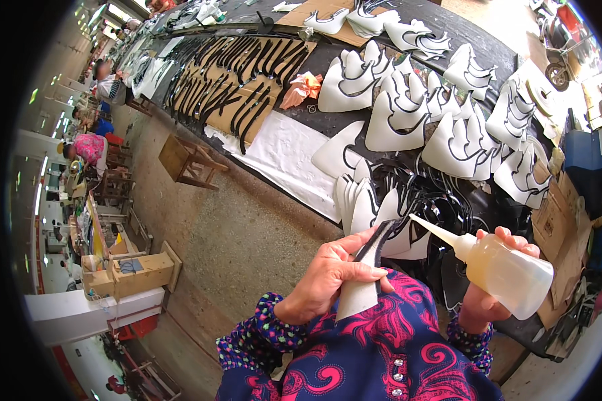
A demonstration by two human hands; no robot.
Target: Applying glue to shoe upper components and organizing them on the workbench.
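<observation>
Pinched between the thumb and fingers of my left hand (333,269) is a white curved shoe piece (360,298) with a dark strip (376,242) along its edge. My right hand (483,304) wraps round a translucent squeeze bottle (512,273) of pale yellowish liquid. The bottle is tilted, and its long white nozzle (435,229) points left, near the upper end of the dark strip. Whether the tip touches the strip I cannot tell. Just beyond my hands stand several white pieces (349,200) beside a tangle of black strips (441,200).
Stacks of white pieces with black edging (398,120) cover much of the dark table (301,130). Black strips lie in rows on cardboard (267,100), near a crumpled orange wrapper (304,88) and a white sheet (281,150). A wooden stool (187,160) stands left; people sit farther off.
</observation>
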